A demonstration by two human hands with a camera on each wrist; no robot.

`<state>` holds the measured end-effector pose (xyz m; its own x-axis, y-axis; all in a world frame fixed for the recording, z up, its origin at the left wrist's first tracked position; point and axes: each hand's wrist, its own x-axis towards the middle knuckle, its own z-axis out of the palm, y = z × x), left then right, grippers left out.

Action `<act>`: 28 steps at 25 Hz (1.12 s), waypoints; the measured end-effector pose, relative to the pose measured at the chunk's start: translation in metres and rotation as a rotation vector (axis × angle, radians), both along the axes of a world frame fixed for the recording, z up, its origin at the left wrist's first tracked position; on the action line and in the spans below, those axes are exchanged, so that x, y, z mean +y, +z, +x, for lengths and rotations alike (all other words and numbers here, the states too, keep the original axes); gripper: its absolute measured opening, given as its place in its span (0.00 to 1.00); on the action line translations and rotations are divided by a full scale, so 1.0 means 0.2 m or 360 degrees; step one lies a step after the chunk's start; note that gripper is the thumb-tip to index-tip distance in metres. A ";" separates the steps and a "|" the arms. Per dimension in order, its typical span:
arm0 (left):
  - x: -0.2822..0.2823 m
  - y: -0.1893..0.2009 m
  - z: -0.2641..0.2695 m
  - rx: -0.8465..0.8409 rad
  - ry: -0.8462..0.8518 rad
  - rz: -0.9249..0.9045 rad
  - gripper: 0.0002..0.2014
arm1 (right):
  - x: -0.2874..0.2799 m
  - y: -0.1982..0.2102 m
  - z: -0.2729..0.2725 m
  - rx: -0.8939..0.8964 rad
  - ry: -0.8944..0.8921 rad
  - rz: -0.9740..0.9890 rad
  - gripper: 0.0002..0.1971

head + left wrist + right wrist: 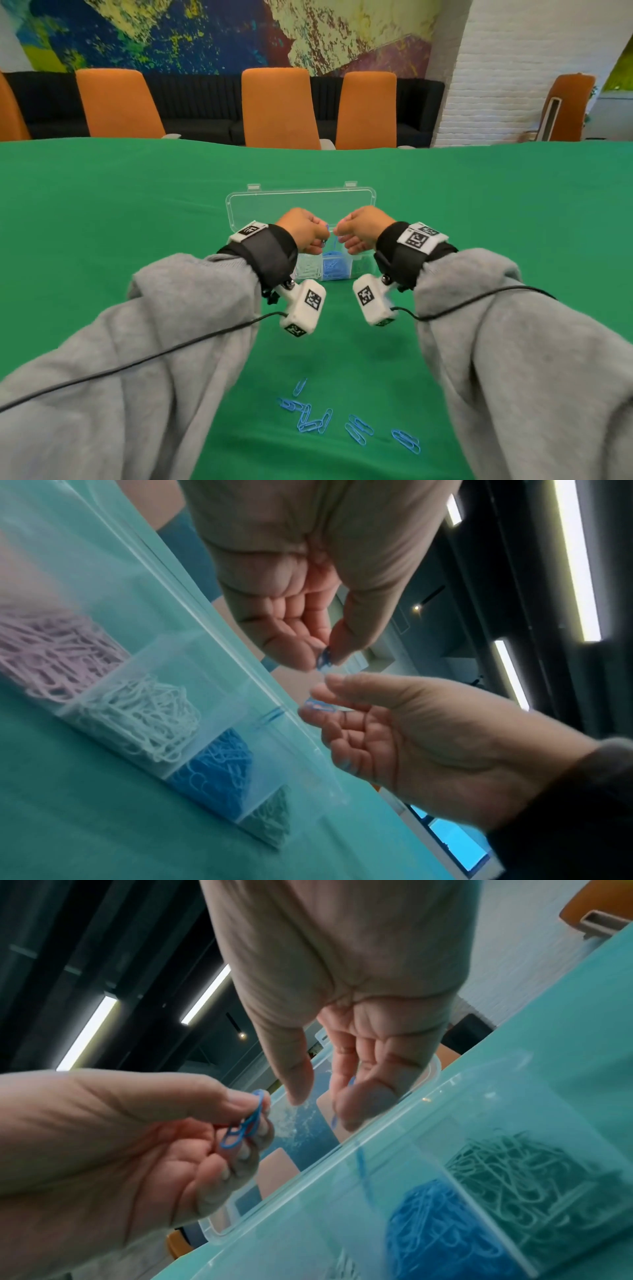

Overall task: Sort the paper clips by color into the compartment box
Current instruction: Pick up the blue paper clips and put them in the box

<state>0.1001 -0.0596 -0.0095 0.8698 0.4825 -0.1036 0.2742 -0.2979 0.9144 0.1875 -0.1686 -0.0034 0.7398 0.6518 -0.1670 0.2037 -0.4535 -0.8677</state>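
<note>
Green cloth (pixel 137 212) covers the table, with orange chairs (pixel 277 106) and a painted wall behind it. On the cloth sits a clear compartment box (pixel 301 202) with its lid laid flat on the far side. Its compartments hold, in the left wrist view, pink clips (pixel 58 653), white clips (pixel 143 718), a heap of blue clips (pixel 215 772) and green clips (pixel 270 823) in a row. Both hands are raised over the box, close together, just above the blue compartment. The left hand (pixel 303 231) has its fingers curled and pinches a small bunch of blue paper clips (pixel 245 1122) between thumb and fingertips. The right hand (pixel 363 229) has its fingers curled too, thumb close to the forefinger; a bit of blue (pixel 320 706) shows at its fingertips, but whether it truly grips a clip I cannot tell. One blue clip (pixel 361 1161) shows blurred just under the right hand, above the blue heap. Nearer the person, between the grey sleeves (pixel 164 342), loose blue paper clips (pixel 311 416) lie scattered on the cloth, well apart from the box. Each wrist bears a black strap and a white camera block (pixel 303 306) with printed markers
</note>
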 end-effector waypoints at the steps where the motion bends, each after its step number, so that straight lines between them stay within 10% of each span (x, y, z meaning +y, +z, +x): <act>1: 0.01 0.00 0.04 0.0025 0.0025 0.0000 0.12 | 0.00 0.00 0.02 0.0000 0.0006 -0.0030 0.05; 10: 0.04 -0.03 0.19 0.0161 0.0013 -0.0099 0.12 | -0.17 -0.03 0.06 0.0297 0.0195 0.0221 0.15; 16: 0.05 -0.04 -0.12 0.0069 -0.0435 0.0655 0.07 | -0.34 -0.06 -0.17 -0.0433 0.0825 -0.0671 0.08; 21: -0.10 -0.17 -0.54 0.0614 -0.1293 0.1420 0.09 | -0.57 -0.19 -0.45 -0.0596 0.1195 -0.1455 0.10; 28: -0.24 -0.29 -0.73 0.0822 -0.1186 0.1465 0.22 | -0.75 -0.32 -0.67 -0.1088 0.1077 -0.1524 0.13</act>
